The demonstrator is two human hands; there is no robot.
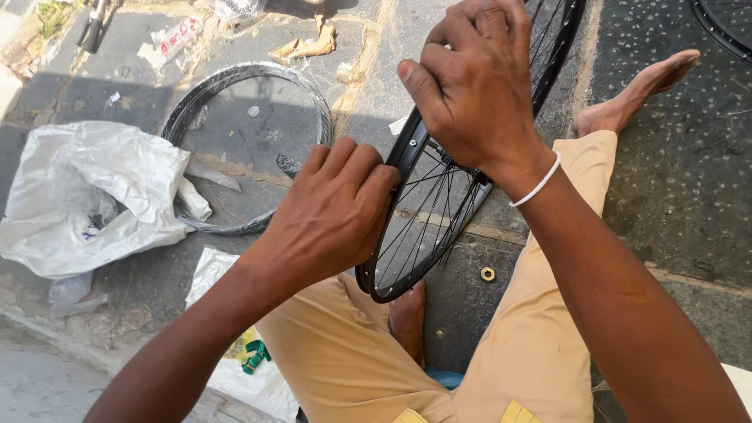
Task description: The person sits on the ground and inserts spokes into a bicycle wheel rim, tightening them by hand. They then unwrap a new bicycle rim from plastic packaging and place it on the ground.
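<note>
— Head view: position of black spoked wheel rim (411, 235)?
— Upright between knees, above paved ground (674, 180). Left hand (333, 211) clenched around rim edge; right hand (470, 86) grasping upper rim. Brass nut (487, 273) just beside.

Both arms reach forward from the bottom, bare from the elbow down. Left hand (333, 207) sits lower, knuckles up, fingers curled tight together and pressing inward. Right hand (470, 86) is higher and further out, wrist bent, fingers folded down in a grip, thumb sticking out to the left. The hands sit near each other, not touching.
</note>
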